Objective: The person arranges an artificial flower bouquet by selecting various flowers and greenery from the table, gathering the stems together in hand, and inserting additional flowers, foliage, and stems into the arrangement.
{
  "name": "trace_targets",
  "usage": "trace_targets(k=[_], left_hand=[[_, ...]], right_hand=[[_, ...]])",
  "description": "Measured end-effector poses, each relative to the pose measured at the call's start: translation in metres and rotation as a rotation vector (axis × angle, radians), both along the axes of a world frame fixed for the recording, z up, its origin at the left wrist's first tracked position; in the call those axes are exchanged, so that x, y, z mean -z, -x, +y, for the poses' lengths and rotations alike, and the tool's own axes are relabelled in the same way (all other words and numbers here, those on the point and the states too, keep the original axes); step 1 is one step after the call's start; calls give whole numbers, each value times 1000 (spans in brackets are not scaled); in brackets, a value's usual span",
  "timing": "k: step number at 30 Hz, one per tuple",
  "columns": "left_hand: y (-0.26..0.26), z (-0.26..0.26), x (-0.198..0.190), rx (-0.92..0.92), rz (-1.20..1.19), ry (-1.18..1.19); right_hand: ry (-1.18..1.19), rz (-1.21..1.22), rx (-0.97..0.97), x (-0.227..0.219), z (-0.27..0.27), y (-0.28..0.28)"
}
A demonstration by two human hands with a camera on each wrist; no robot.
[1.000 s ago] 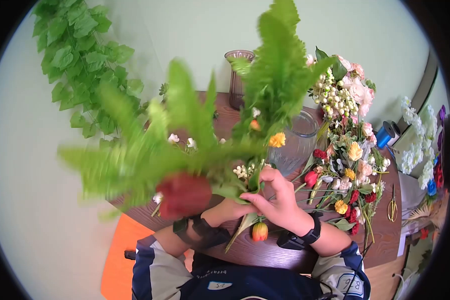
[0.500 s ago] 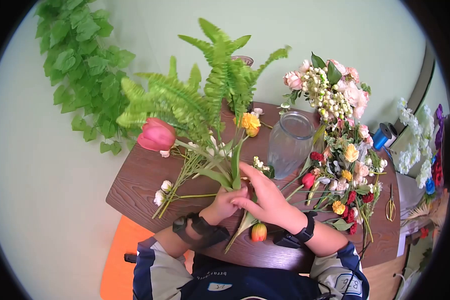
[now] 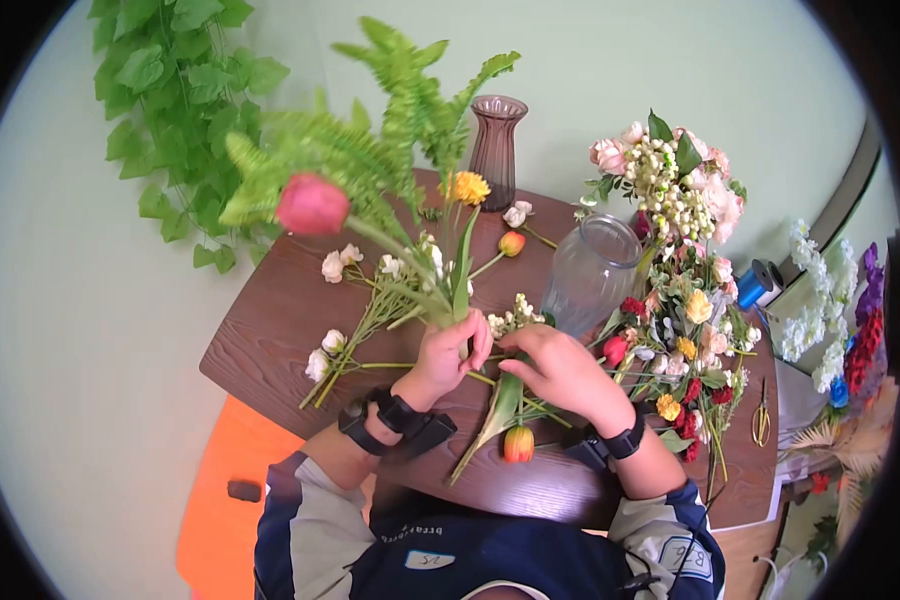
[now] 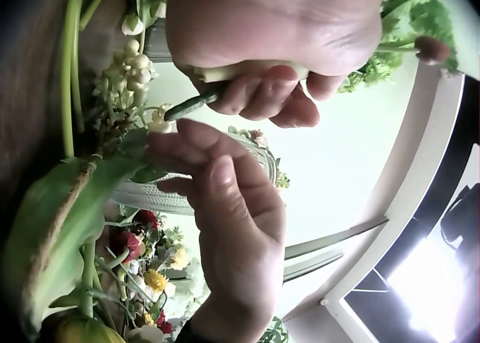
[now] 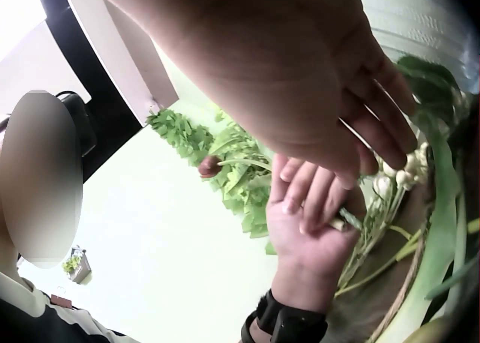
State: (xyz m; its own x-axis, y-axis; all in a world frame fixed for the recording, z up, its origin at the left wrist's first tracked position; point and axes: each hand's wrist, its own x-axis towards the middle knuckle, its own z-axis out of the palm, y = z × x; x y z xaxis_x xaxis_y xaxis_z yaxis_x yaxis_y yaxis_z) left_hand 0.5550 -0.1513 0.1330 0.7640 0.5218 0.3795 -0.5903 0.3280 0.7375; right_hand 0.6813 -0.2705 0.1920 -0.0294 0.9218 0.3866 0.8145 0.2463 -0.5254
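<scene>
My left hand [image 3: 448,352] grips the stems of a bunch over the table; cut stem ends show below its curled fingers in the left wrist view. The bunch has green fern fronds [image 3: 410,110], a pink tulip [image 3: 313,204] and a yellow flower [image 3: 466,188]. My right hand [image 3: 562,372] is a little to the right, fingers loosely bent and reaching down. Its fingertips are right at a white berry sprig [image 3: 518,316] and the long leaf [image 4: 71,223] of an orange-yellow tulip [image 3: 518,444] lying on the table.
Behind my right hand stands a clear glass vase [image 3: 595,270], with a purple ribbed vase [image 3: 497,150] farther back. Many flowers [image 3: 698,305] are heaped on the right, near gold-handled scissors [image 3: 761,422] and a blue spool [image 3: 753,285]. White blooms [image 3: 342,263] lie at left.
The fern bunch swung down and left, then steadied in my left hand. My right hand has parted from the stems and left hand and moved right, toward the berry sprig.
</scene>
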Motion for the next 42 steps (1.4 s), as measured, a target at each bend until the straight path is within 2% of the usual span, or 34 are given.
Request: trace_targets(k=[2,3,4,6,8,11,12,14,18,20,21,23,24,28,30,34,36,37,40,42], left_hand=[[1,-2,-6,13,55,40],[1,2,-1,88,34,40],[1,1,-3,92,37,50],[1,-3,-11,108,93,111],[-1,-6,-10,136,75,129],[-3,-10,-12,102,105,109],[-3,-9,-10,139,120,116],[-3,-6,-7,178,137,121],[-6,2,7,283,111,171],[-7,3,8,275,123,138],[-7,2,8,275,124,133],[-8,1,4,108,206,178],[-8,1,1,109,207,174],[-2,4,-10,93,203,254],[-2,7,-8,170,158,349],[-4,8,3,254,149,392],[-5,5,3,245,183,322],[-3,3,0,283,197,302],[-1,-3,-5,363,208,221],[-1,-6,-3,401,221,184]], right_hand=[[201,-92,-55,-14,-12,-3],[190,-146,-75,-14,-17,-4],[199,-143,-71,-16,-23,-4],[385,-215,-118,-23,-35,-1],[381,-258,-132,-20,-39,3],[343,-482,-72,0,-31,5],[343,-481,-69,7,-28,2],[116,-534,-88,22,-20,-4],[58,-500,-113,32,-4,-17],[-111,-473,-222,30,-1,-20],[-115,-474,-220,29,0,-21],[-181,-512,-214,22,0,-23],[-184,-512,-211,17,-1,-23],[-249,-370,-157,2,-7,-26],[-327,-266,-162,4,-9,-26],[-431,-164,-173,10,-16,-26],[-664,-179,-55,1,-21,-25],[-672,-4,2,3,-21,-23],[-667,215,130,-21,-42,-22],[-779,401,89,-32,-48,-23]])
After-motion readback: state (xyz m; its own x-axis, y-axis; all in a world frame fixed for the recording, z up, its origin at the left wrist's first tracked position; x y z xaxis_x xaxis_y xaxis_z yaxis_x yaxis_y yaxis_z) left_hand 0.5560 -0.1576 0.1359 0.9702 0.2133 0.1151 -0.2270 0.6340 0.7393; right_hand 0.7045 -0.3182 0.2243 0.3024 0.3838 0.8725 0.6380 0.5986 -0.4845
